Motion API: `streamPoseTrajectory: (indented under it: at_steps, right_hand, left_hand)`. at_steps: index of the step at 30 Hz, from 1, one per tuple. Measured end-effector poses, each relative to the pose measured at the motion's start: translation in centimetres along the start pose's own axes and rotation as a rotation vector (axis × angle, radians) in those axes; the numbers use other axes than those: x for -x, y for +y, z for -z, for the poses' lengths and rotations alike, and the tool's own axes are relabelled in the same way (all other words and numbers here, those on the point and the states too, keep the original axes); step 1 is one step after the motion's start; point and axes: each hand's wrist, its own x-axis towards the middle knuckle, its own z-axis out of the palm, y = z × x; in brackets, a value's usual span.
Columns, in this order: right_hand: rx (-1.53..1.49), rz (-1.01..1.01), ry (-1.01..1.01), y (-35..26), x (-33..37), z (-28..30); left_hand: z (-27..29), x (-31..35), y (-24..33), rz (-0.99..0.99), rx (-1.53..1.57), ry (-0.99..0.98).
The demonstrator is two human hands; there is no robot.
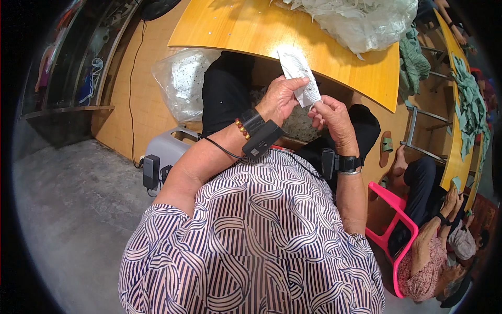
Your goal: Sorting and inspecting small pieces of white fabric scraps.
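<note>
A small, flat white piece with dark specks (296, 67), which looks like cloth or thick paper, is held up in front of my lap, close to the table's near edge. My left hand (281, 97) grips its lower left side, with the thumb lying across the face. At the bottom corner, my right hand (334, 117) pinches the piece between thumb and curled fingers. Both wrists wear dark straps with small black devices. Below the hands, between my knees, lies a pale heap of scraps (299, 125), partly hidden by the hands.
A yellow wooden table (240, 31) stands ahead, with a large pile of white pieces in clear plastic (366, 23). A clear bag (184, 83) sits left of my knee. To the right are a pink stool (400, 209), a co-worker's hands (451, 203) and green cloth pieces (470, 104) on another table.
</note>
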Motion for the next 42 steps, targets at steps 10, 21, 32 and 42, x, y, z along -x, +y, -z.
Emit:
streamPoseTrajectory:
  at_steps: [10,21,32,42]
  right_hand:
    - [0.344,0.001,-0.061,2.8,-0.8,0.8]
    - [0.673,0.801,0.351,-3.9,-0.1,-3.2]
    - [0.707,0.687,0.251,-2.4,-2.6,-4.1]
    - [0.838,0.708,0.258,-2.3,-2.3,-3.9]
  left_hand:
    - [-1.5,0.6,1.8,0.005,0.129,-0.011]
    - [0.5,1.8,1.9,-0.020,-0.079,-0.051]
    - [2.2,2.9,3.0,0.007,-0.228,-0.115]
    - [1.6,3.2,2.7,-0.019,-0.343,-0.023]
